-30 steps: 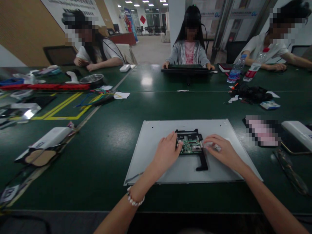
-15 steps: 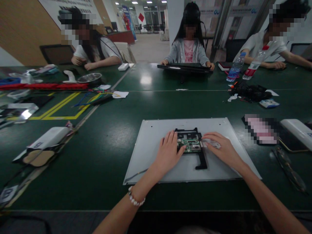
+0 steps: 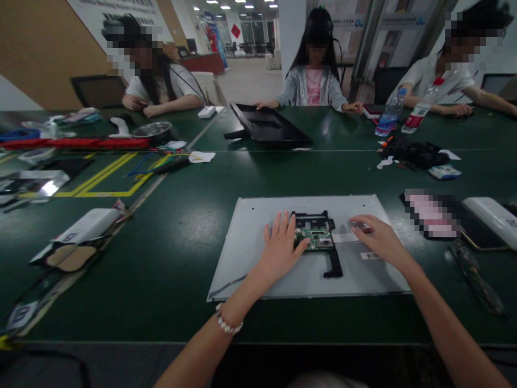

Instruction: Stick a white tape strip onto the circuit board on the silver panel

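left hand point(image 3: 283, 245) flat, open, thumb on circuit board point(image 3: 317, 237); right hand point(image 3: 377, 240) pinches white ribbon point(image 3: 343, 237) over grey panel point(image 3: 250, 242).

Grey metal panel point(image 3: 242, 258) lies flat on the green table point(image 3: 181, 226). The small green circuit board point(image 3: 315, 237) sits mid-panel in a black bracket point(image 3: 333, 265). Left hand point(image 3: 280, 247) is flat with fingers spread and the thumb at the board's left edge. Right hand point(image 3: 379, 241) has curled fingertips on the end of a white strip point(image 3: 343, 237) leading from the board; the grip is unclear. A co-worker's black monitor shell point(image 3: 269, 126) lies across the table.
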Tool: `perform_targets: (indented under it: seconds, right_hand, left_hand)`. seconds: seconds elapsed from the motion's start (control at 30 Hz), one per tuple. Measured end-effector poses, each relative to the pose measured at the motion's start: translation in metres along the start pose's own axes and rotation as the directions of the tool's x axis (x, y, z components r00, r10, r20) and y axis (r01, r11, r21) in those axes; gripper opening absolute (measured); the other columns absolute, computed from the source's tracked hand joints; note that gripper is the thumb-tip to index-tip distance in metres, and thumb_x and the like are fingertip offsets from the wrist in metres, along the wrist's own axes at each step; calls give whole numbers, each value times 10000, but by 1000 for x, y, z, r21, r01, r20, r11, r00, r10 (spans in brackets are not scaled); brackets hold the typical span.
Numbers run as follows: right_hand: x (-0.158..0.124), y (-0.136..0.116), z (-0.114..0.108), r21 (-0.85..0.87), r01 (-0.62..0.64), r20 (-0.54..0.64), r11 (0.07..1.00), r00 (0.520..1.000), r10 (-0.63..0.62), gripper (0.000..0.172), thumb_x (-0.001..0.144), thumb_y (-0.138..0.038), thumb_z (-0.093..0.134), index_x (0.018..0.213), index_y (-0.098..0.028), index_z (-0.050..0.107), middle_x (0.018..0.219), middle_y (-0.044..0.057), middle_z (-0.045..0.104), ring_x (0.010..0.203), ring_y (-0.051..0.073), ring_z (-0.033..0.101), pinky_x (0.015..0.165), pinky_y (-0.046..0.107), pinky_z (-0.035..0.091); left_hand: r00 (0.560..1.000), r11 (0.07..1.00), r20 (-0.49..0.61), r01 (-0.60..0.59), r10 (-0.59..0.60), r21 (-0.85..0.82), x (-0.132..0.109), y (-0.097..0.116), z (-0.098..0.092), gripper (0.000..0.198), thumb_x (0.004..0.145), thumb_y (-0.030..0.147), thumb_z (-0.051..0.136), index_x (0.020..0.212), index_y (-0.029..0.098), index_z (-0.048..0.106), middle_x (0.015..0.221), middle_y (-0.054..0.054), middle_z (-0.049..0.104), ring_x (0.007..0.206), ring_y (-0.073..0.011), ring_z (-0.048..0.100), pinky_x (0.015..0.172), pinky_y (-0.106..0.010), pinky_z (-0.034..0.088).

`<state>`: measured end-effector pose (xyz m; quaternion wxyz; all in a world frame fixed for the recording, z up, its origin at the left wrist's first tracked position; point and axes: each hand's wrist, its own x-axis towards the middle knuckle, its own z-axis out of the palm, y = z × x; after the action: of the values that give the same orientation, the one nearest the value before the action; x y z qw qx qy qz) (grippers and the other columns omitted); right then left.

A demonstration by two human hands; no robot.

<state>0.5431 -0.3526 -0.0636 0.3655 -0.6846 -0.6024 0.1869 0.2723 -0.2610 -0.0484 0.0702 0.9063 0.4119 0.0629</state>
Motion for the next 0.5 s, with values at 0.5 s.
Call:
perform_targets:
  seconds: [0.5]
  right_hand:
    - [-14, 0, -1, -69, -60, 41, 996, 997, 63, 123, 817, -311, 581, 844, -214, 652, 891, 60, 659, 803, 222, 657, 741, 380, 518]
  left_hand:
    - [955, 973, -276, 45, -109, -227, -34, 26, -26, 605, 972, 415, 400, 1503, 221, 186, 1563, -156, 217, 1462, -328, 91, 1121, -613, 192]
